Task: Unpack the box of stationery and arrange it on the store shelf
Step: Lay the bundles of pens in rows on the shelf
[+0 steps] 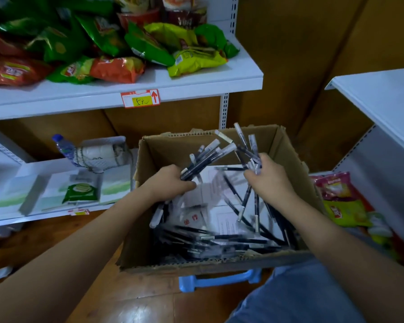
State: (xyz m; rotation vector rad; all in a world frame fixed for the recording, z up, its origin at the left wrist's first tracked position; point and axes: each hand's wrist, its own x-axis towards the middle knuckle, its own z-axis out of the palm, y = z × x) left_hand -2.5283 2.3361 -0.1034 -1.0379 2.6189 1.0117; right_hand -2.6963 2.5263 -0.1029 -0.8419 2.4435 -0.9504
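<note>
While open on a blue stool (219,281), cardboard box (210,262) holds loose pens (219,238). Left hand (173,180) and right hand (267,177): fingers curled round pen bundles, likely gathered for the lower shelf (33,215).

Price tag (141,98) writing unreadable (blurred, small).

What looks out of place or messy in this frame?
The pens lie loose and criss-crossed in the cardboard box, whose top edges are torn ragged. On the lower shelf, a water bottle leans tilted against a white pack. Snack bags above are heaped, not lined up.
</note>
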